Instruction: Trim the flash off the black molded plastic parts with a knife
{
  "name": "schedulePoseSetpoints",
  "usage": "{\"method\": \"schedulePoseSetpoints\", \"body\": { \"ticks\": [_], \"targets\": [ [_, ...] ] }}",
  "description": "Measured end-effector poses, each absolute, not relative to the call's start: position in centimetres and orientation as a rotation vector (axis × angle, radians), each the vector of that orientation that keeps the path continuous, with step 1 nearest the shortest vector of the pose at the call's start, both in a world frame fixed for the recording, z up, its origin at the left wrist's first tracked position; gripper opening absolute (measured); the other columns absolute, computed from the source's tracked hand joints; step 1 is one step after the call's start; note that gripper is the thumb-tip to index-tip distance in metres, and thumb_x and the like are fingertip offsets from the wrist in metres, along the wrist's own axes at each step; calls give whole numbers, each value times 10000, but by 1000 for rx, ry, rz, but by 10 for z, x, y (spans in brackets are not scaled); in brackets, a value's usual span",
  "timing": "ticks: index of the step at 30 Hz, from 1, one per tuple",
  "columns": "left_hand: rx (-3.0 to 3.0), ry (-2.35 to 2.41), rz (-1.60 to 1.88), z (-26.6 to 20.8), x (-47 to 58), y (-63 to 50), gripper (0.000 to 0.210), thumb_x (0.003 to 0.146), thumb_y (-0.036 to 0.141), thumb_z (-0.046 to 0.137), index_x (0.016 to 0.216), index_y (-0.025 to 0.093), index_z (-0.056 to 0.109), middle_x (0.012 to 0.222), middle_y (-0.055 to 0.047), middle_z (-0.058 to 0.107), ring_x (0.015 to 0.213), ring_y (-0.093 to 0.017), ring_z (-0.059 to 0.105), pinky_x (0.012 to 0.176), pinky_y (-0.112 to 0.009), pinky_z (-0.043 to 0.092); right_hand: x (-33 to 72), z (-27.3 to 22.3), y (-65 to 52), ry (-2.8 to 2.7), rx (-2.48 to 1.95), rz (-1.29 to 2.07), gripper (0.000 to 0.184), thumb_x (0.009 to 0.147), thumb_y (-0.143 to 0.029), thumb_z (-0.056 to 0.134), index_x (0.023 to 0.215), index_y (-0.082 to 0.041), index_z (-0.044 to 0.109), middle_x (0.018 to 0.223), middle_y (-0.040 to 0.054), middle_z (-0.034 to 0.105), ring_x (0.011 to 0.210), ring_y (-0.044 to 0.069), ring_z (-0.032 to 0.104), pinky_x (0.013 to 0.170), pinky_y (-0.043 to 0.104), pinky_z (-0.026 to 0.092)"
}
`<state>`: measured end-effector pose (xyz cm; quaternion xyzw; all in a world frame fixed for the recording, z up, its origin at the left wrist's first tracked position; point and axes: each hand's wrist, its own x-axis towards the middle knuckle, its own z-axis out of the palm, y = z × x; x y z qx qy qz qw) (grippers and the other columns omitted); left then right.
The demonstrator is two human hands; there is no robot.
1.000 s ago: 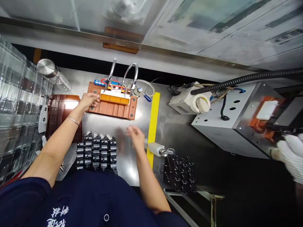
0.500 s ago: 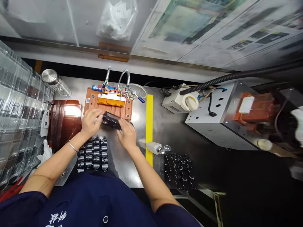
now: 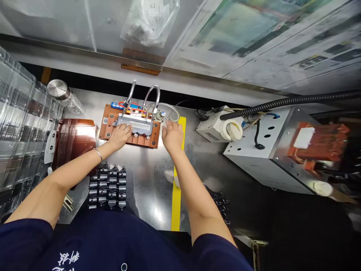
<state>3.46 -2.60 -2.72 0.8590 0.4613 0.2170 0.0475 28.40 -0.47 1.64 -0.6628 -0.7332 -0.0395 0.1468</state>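
**Long grey block moved onto the fixture; right hand gone to the lever**

Item 1: long grey block with pale central strip [image 3: 138, 125], material uncertain. Now lies on the brown, grooved, board-like fixture [image 3: 156, 132], covering an orange strip visible earlier. Half a second ago both hands held it at the fixture's near edge.

Item 2: left hand [image 3: 121, 136], at the block's eight o'clock. Fingers close together over its left end; whether pinching or only pressing cannot be told.

Item 3: right hand [image 3: 172, 136], off the block, at four o'clock. Fingertips reach the slim silver lever [image 3: 166, 117]; its handle is hidden, so grip cannot be told.

Assessment: placement appears done; working the lever seems the present step.

Surroundings: glossy black ribbed parts [image 3: 107, 187] on the steel bench [image 3: 149, 192], seven o'clock; brown-tinted translucent plastic sheets [image 3: 73, 141], nine o'clock.
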Motion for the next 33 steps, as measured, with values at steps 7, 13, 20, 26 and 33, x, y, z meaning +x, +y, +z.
{"method": "schedulePoseSetpoints", "body": {
  "ticks": [7, 13, 20, 26, 33],
  "targets": [
    [2571, 1486, 581, -36, 49, -44, 481, 885, 53, 286, 1312, 26, 505, 1392, -238, 477, 1337, -328, 403, 1079, -538, 365, 317, 37, 43, -2294, -2222, -177, 299, 858, -114, 455, 1074, -84, 658, 951, 227, 691, 911, 285, 630, 758, 381, 480],
    [2619, 1518, 482, -34, 52, -40, 462, 908, 65, 271, 1299, 2, 509, 1377, -251, 483, 1338, -336, 390, 1077, -528, 365, 322, 57, 106, -2597, -2050, -316, 304, 853, -96, 440, 1040, -133, 677, 1120, 185, 673, 982, 283, 638, 802, 410, 464],
    [2552, 1555, 487, -30, 51, -38, 429, 924, 99, 326, 1296, 34, 530, 1362, -247, 502, 1326, -334, 412, 1076, -525, 373, 317, 54, 110, -2531, -2099, -295, 430, 880, -112, 397, 1275, -149, 564, 1324, 164, 567, 1010, 284, 643, 813, 416, 485],
    [2582, 1578, 501, -30, 50, -37, 421, 930, 107, 325, 1281, 41, 548, 1341, -236, 527, 1304, -328, 445, 1059, -518, 401, 308, 51, 86, -2516, -2179, -296, 479, 893, -111, 348, 1356, -142, 464, 1419, 180, 459, 1007, 293, 635, 787, 391, 491],
    [2477, 1500, 643, -34, 46, -37, 419, 920, 108, 321, 1256, 68, 568, 1357, -220, 522, 1320, -315, 434, 1067, -536, 376, 295, 56, 52, -2317, -2373, -150, 430, 863, -39, 331, 1248, -50, 522, 1227, 255, 570, 998, 297, 641, 795, 392, 489]
  ]
}}
